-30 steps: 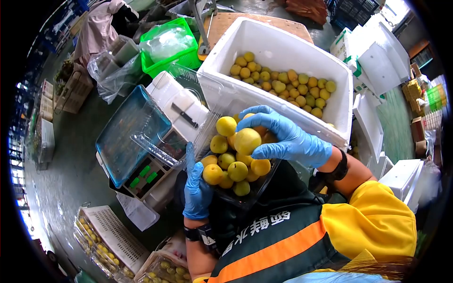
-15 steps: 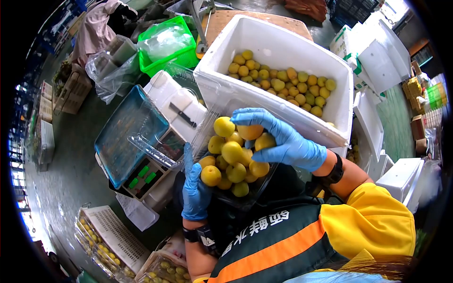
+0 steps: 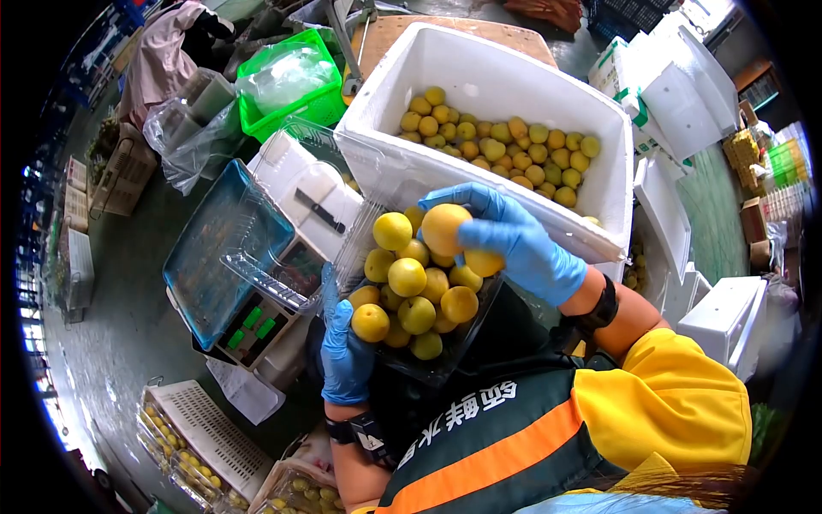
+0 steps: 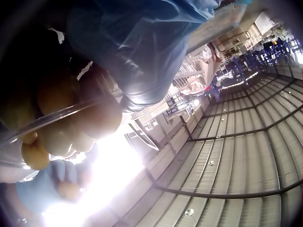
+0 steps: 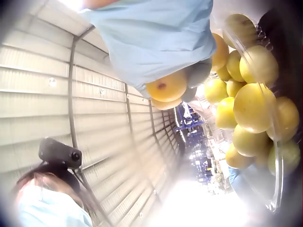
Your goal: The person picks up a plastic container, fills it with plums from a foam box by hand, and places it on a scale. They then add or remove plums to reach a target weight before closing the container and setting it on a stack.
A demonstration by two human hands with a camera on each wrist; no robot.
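A clear plastic clamshell box (image 3: 479, 321), lid hinged open, holds a heap of round yellow fruit (image 3: 417, 315) in front of the person's body. My blue-gloved left hand (image 3: 347, 355) grips the box's left side, its thumb straight up along the wall and its other fingers mostly hidden. Above the heap's far right part, my gloved right hand (image 3: 518, 244) holds an orange-yellow fruit (image 3: 446, 229) at the fingertips. A second fruit (image 3: 484, 261) is under the same hand; the right wrist view shows two fruits (image 5: 166, 86) against the glove.
A white foam box (image 3: 505, 167) with many more fruits stands just beyond. To the left are a scale with a blue tray (image 3: 227, 231), a knife (image 3: 319, 212) on a white surface, and a green basket (image 3: 291, 86). Filled boxes (image 3: 184, 450) sit at lower left.
The right hand has let a yellow fruit drop onto the heap and now shows an orange-yellow one at its fingertips. The left hand keeps its place on the box.
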